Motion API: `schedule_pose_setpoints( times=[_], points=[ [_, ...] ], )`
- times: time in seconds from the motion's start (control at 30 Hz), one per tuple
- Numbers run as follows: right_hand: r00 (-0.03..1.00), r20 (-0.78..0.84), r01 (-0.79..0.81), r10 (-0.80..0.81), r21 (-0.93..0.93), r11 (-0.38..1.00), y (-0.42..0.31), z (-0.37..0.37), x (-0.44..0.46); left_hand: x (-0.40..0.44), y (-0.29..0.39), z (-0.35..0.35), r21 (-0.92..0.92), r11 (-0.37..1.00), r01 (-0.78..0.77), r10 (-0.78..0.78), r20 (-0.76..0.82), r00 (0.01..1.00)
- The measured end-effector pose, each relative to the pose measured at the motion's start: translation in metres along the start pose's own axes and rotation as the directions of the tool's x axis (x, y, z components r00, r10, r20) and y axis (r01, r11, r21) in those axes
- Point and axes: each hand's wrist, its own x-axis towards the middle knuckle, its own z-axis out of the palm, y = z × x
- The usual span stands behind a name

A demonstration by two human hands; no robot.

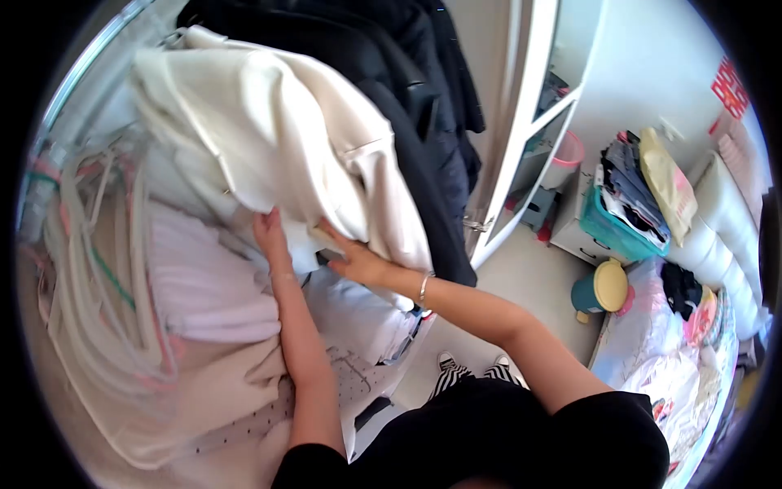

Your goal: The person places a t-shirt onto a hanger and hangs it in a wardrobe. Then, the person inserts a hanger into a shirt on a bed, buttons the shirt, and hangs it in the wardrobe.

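A cream-white coat (269, 122) hangs from the rail at the upper left, in front of several dark garments. At its lower edge my left hand (271, 236) is closed, with the fingertips pinching the hem. My right hand (354, 259), with a bracelet at the wrist, lies against the coat's lower part, thumb and fingers apart, partly under the fabric. Black coats (407, 106) hang directly behind the white one. Below my hands are folded pale garments (350, 310).
White hangers (106, 269) bunch at the left beside a folded lilac cloth (204, 277). An open white-framed door (521, 138) stands right of the coats. Farther right are a teal basket of clothes (623, 220), a yellow-lidded bin (609, 285) and a covered bed (652, 334).
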Motion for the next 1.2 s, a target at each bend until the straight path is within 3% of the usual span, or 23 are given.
schedule_pose_setpoints(
  times=[0.13, 0.2, 0.23, 0.27, 0.33, 0.4, 0.43, 0.47, 0.5, 0.53, 0.57, 0.6, 0.63, 0.7, 0.93, 1.0, 1.03, 1.07, 1.13, 1.17, 1.2],
  points=[
    [0.996, 0.023, -0.092, 0.089, 0.213, 0.973, 0.01, 0.015, -0.008, -0.087, 0.04, 0.046, -0.027, 0.999, -0.034, 0.026, -0.261, 0.965],
    [0.986, 0.09, -0.143, 0.141, 0.013, 0.99, 0.011, 0.015, -0.016, -0.135, 0.08, 0.074, 0.159, 0.977, -0.144, 0.18, -0.25, 0.951],
    [0.986, 0.144, -0.084, 0.085, -0.009, 0.996, 0.001, 0.003, -0.024, -0.152, 0.094, 0.087, 0.147, 0.978, -0.148, 0.181, -0.24, 0.954],
    [0.976, 0.217, -0.003, 0.006, -0.014, 1.0, -0.01, -0.004, -0.031, -0.165, 0.108, 0.092, 0.158, 0.971, -0.179, 0.198, -0.113, 0.974],
    [0.953, -0.094, 0.296, -0.288, 0.084, 0.951, -0.026, -0.008, -0.049, -0.172, 0.119, 0.09, 0.234, 0.944, -0.231, 0.227, 0.041, 0.973],
    [0.954, 0.28, 0.094, -0.107, 0.058, 0.994, -0.023, -0.01, -0.053, -0.156, 0.119, 0.09, 0.222, 0.962, -0.16, 0.134, 0.127, 0.983],
    [0.889, 0.457, -0.005, 0.024, -0.043, 0.999, -0.038, -0.023, -0.056, -0.15, 0.117, 0.083, 0.244, 0.953, -0.179, 0.161, 0.094, 0.983],
    [0.925, 0.372, 0.15, -0.076, -0.174, 0.973, -0.041, -0.019, -0.07, -0.141, 0.115, 0.078, 0.263, 0.95, -0.167, 0.139, 0.123, 0.983],
    [0.965, 0.165, 0.236, -0.204, -0.208, 0.949, -0.035, -0.007, -0.086, -0.132, 0.114, 0.074, 0.275, 0.948, -0.158, 0.118, 0.155, 0.981],
    [0.957, 0.096, 0.286, -0.272, -0.189, 0.939, -0.029, -0.004, -0.096, -0.127, 0.115, 0.066, 0.278, 0.943, -0.184, 0.15, 0.139, 0.979],
    [0.958, 0.029, 0.286, -0.285, -0.12, 0.951, -0.026, -0.003, -0.107, -0.128, 0.116, 0.054, 0.162, 0.985, -0.065, 0.032, 0.202, 0.979],
    [0.975, 0.033, 0.223, -0.22, -0.094, 0.97, -0.029, -0.009, -0.119, -0.129, 0.117, 0.043, 0.053, 0.996, 0.066, -0.078, 0.284, 0.956],
    [0.988, 0.036, 0.156, -0.153, -0.068, 0.985, -0.034, -0.018, -0.133, -0.129, 0.12, 0.036, 0.051, 0.998, 0.037, -0.05, 0.281, 0.959],
    [0.997, 0.081, -0.017, 0.016, 0.007, 1.0, -0.038, -0.031, -0.156, -0.131, 0.117, 0.022, -0.128, 0.963, 0.237, -0.181, 0.346, 0.921],
    [0.987, -0.044, -0.144, 0.153, 0.169, 0.975, -0.02, -0.048, -0.235, -0.124, 0.09, -0.014, -0.256, 0.902, 0.347, -0.258, 0.325, 0.91],
    [0.948, -0.121, -0.265, 0.296, 0.222, 0.938, -0.005, -0.052, -0.263, -0.099, 0.078, -0.032, 0.023, 0.987, 0.159, -0.159, 0.014, 0.987],
    [0.945, -0.123, -0.272, 0.303, 0.222, 0.936, -0.001, -0.055, -0.276, -0.085, 0.072, -0.037, 0.233, 0.972, 0.035, -0.019, -0.071, 0.997],
    [0.927, -0.137, -0.315, 0.348, 0.217, 0.924, 0.001, -0.058, -0.29, -0.067, 0.065, -0.041, 0.438, 0.896, -0.07, 0.135, -0.119, 0.984],
    [0.914, -0.184, -0.346, 0.363, 0.117, 0.931, 0.014, -0.056, -0.321, -0.028, 0.032, -0.046, 0.719, 0.685, -0.117, 0.241, -0.072, 0.968],
    [0.898, -0.172, -0.396, 0.405, 0.083, 0.914, 0.001, -0.062, -0.335, -0.018, 0.033, -0.034, 0.621, 0.777, 0.103, -0.007, -0.155, 0.988],
    [0.87, -0.181, -0.457, 0.459, 0.058, 0.888, -0.016, -0.073, -0.346, -0.005, 0.024, -0.019, 0.607, 0.784, 0.132, -0.069, -0.126, 0.99]
  ],
)
